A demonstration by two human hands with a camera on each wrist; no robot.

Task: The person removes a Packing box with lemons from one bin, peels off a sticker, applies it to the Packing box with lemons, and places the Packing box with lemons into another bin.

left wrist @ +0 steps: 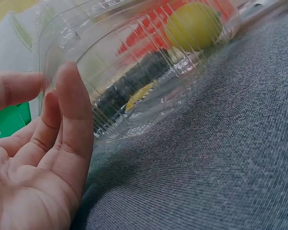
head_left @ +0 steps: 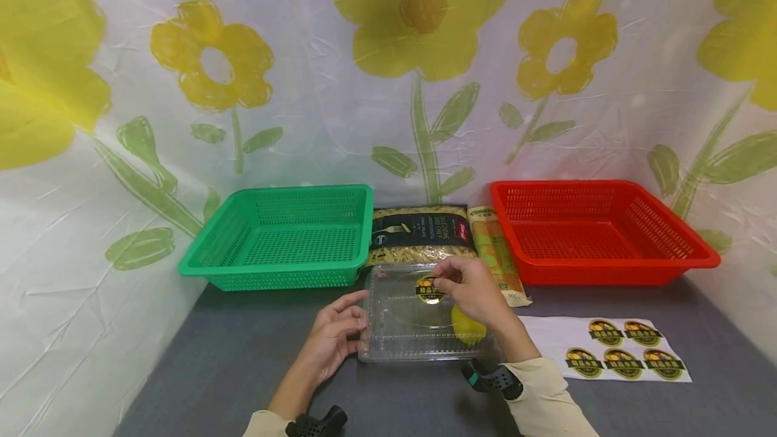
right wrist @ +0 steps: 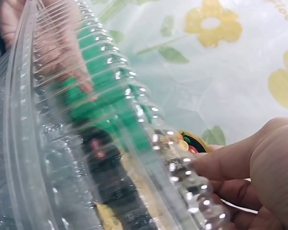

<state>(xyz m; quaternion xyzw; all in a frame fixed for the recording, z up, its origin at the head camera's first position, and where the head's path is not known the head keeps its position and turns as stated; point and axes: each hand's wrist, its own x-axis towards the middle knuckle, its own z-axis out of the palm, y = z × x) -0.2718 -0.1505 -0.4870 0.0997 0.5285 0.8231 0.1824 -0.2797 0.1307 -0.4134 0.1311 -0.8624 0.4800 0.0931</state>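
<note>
A clear plastic clamshell box (head_left: 407,315) lies in front of me, with a yellow lemon (head_left: 468,324) inside at its right. My left hand (head_left: 336,336) rests against the box's left side, its fairly straight fingertips touching the wall; the palm shows in the left wrist view. Over the lid, my right hand (head_left: 473,288) pinches the edge of a round black-and-gold sticker (head_left: 428,290) between thumb and finger. In the right wrist view the sticker (right wrist: 196,142) shows partly behind the thumb, close over the ridged lid edge.
A green basket (head_left: 273,275) stands at the back left, a red basket (head_left: 613,272) at the back right. Between them lie a pasta bag (head_left: 419,231) and a long yellow-green packet (head_left: 494,248). A white sheet with several stickers (head_left: 607,353) lies at the right.
</note>
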